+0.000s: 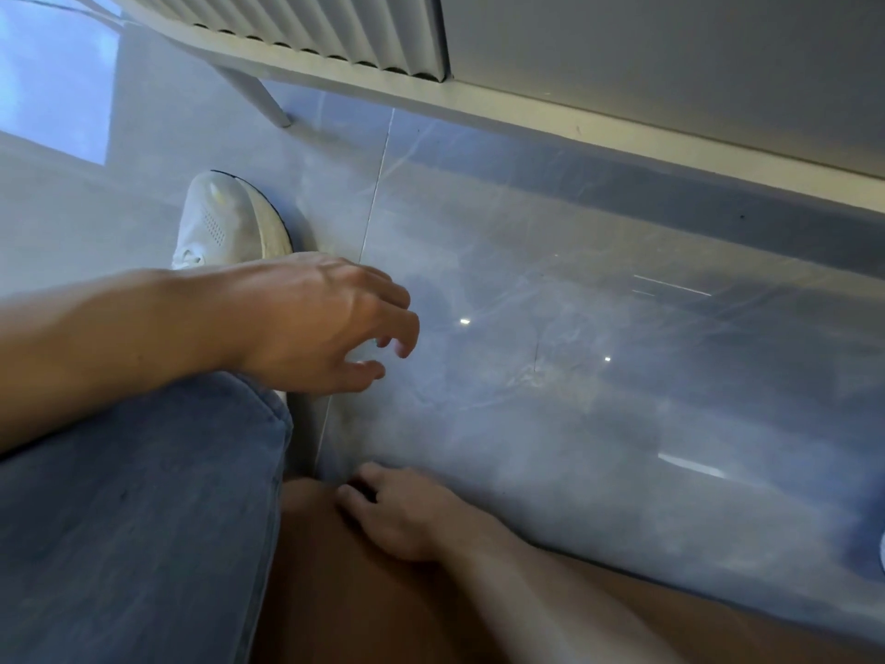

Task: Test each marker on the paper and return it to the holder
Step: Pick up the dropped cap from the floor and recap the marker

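Observation:
No marker, paper or holder appears in the head view. My left hand (325, 328) hangs above the grey floor, just past my knee, with its fingers loosely curled and nothing in them. My right hand (407, 515) lies lower down on a brown surface (345, 606). Its bent fingers rest near that surface's edge and hold nothing that I can see.
A glossy grey tiled floor (574, 376) fills most of the view. My white shoe (225, 222) stands on it and my leg in blue jeans (134, 519) is at the lower left. A pale cabinet base with a ribbed front (335, 35) and a slanted furniture leg (258, 98) run along the top.

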Demonstrator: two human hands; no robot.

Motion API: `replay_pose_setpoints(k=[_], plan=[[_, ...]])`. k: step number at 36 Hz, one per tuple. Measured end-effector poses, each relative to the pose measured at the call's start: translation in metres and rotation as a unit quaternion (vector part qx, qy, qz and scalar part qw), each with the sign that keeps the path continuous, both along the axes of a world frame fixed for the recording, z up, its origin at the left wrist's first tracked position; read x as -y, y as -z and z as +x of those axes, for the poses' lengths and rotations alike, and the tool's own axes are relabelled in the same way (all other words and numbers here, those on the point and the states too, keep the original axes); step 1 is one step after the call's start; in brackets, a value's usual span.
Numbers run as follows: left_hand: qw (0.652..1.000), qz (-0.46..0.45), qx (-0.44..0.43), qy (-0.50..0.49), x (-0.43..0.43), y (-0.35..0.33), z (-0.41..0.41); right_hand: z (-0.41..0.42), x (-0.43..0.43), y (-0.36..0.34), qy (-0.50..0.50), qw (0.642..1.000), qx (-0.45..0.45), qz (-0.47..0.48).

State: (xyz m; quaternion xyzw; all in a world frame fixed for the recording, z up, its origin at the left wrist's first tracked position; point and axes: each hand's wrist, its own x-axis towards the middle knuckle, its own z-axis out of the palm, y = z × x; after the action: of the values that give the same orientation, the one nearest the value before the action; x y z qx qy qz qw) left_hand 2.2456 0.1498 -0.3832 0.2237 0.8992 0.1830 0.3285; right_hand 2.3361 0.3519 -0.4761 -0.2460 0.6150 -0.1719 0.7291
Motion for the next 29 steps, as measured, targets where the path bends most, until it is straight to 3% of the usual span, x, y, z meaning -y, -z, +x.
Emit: replay_pose_setpoints(k=[15, 21, 29], plan=[[1.000, -0.004, 0.013, -0.016, 0.002, 0.002, -0.005, 0.006, 0.037, -0.006, -0.013, 0.999, 0.013, 0.040], [1.000, -0.007, 0.020, -0.023, -0.001, 0.004, -0.005, 0.014, 0.050, -0.008, 0.058, 0.996, 0.068, 0.017], [1.000, 0.001, 0.011, -0.022, 0.000, 0.006, -0.005, 0.017, 0.059, -0.004, 0.054, 0.995, 0.071, 0.050]])
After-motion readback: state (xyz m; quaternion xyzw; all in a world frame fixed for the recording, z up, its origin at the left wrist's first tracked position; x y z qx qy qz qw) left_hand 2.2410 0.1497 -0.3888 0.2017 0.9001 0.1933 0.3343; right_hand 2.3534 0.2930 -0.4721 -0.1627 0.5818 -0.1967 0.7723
